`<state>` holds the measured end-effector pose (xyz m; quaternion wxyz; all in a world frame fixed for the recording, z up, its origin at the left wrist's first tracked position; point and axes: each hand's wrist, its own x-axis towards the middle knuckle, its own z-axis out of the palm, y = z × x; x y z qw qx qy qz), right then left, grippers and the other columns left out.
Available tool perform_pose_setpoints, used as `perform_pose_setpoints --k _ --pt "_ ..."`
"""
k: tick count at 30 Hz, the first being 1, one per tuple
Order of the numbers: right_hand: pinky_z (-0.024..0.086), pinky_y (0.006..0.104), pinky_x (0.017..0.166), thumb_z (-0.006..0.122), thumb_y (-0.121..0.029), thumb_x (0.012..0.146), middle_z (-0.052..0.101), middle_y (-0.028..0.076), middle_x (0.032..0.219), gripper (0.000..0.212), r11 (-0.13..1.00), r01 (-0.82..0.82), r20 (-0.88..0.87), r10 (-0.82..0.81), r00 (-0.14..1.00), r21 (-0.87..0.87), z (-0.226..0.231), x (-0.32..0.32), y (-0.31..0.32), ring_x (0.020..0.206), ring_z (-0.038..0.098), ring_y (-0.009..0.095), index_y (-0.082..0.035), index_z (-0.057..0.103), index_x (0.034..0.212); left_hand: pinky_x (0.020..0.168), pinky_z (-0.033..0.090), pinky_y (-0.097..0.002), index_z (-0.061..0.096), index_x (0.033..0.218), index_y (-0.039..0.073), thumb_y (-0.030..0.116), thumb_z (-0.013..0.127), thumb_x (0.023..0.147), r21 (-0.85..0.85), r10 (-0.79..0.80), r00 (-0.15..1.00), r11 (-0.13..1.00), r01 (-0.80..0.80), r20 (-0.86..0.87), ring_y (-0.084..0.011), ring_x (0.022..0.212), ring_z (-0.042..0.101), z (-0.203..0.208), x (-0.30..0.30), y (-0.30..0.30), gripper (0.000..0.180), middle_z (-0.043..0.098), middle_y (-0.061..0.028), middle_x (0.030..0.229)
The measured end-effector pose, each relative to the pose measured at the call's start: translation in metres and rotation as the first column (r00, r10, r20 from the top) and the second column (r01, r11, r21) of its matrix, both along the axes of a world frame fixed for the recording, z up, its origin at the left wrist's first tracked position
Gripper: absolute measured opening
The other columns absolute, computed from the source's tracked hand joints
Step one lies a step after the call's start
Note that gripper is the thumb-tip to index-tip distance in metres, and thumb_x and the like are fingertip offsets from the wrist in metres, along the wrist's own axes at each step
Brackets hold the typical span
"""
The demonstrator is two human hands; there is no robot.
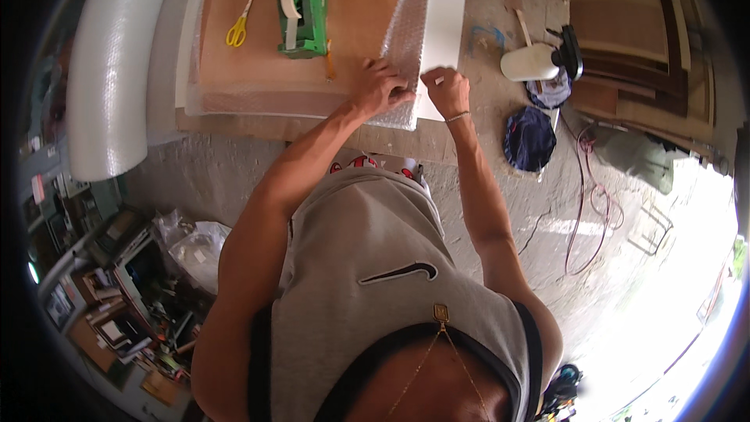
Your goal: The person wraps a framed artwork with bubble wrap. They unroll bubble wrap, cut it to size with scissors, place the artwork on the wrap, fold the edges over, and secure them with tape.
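Bubble wrap point(404, 31) lies over a large flat brown panel point(258, 55), its right side folded over in a strip. At the near right corner of the wrap, my left hand point(381, 89) is closed on the folded edge with its fingers bent. Just right of that edge is my right hand point(448, 94), its fingers closed over a white sheet point(445, 8). A small pale bit shows at the right fingers, too small to name. On the panel stand a green tape dispenser point(314, 12) with a roll of tape and yellow-handled scissors point(237, 30).
A tall roll of bubble wrap point(117, 62) stands at the left. Right of the panel, a white spray bottle point(531, 62) lies near a dark blue cloth-like item point(530, 137). Framed panels point(633, 23) lean at the far right. A reddish hose point(582, 203) trails on the floor.
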<state>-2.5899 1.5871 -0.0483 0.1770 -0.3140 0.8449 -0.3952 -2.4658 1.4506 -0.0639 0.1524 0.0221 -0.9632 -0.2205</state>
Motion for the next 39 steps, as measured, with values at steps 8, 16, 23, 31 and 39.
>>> perform_pose_setpoints --k 8,16,23,31,39 --pt "0.052 0.0351 0.068 0.070 -0.033 0.080 0.063 0.013 0.093 0.037 0.977 -0.120 0.491 0.191 0.850 -0.174 0.046 0.072 -0.184 0.081 0.064 0.022 -0.002 0.067 0.100 0.078 0.033 -0.0377 0.049 0.061 0.014 0.039 0.071 0.071 -0.022 0.065 0.998 0.998 -0.065 -0.016 -0.0169 0.074 0.045 -0.017 0.001 0.004 0.035 0.047 0.0047 0.066" --pt "0.053 0.0316 0.069 0.076 -0.029 0.072 0.058 0.019 0.109 0.028 0.790 0.161 0.494 0.197 0.847 -0.592 0.012 0.112 -0.189 0.073 0.065 0.024 -0.002 0.070 0.075 0.077 0.031 -0.0367 0.045 0.058 0.014 0.042 0.073 0.066 0.184 0.139 0.987 0.975 -0.123 -0.078 -0.0176 0.071 0.043 0.004 0.005 0.008 0.041 0.044 0.0033 0.063" --pt "0.050 0.0368 0.083 0.072 -0.015 0.069 0.050 0.017 0.126 0.014 0.947 -0.320 -0.161 0.319 0.934 0.019 0.007 0.092 -0.168 0.101 0.059 0.032 -0.003 0.070 0.076 0.073 0.033 -0.0391 0.052 0.062 0.014 0.041 0.074 0.067 0.232 0.024 0.998 0.972 -0.035 0.051 -0.0184 0.079 0.049 -0.002 0.000 -0.004 0.036 0.055 0.0027 0.072" --pt "0.044 0.0292 0.080 0.073 -0.013 0.076 0.060 0.009 0.109 0.020 0.759 0.527 0.212 -0.483 0.850 -0.382 -0.001 0.071 -0.007 0.095 0.058 0.018 0.002 0.069 0.088 0.072 0.031 -0.0392 0.059 0.059 0.017 0.050 0.070 0.068 0.129 -0.003 0.992 0.992 -0.013 0.123 -0.0195 0.069 0.054 0.000 -0.013 -0.006 0.036 0.058 0.0008 0.059" --pt "0.044 0.0262 0.074 0.076 -0.019 0.075 0.061 0.009 0.095 0.025 0.586 0.758 0.447 -0.617 0.647 -0.287 -0.039 0.117 0.011 0.085 0.056 0.014 0.001 0.071 0.089 0.066 0.032 -0.0377 0.058 0.055 0.019 0.051 0.074 0.065 0.076 0.012 1.000 0.997 -0.014 0.017 -0.0187 0.061 0.055 -0.005 -0.015 -0.008 0.036 0.055 0.0042 0.052"
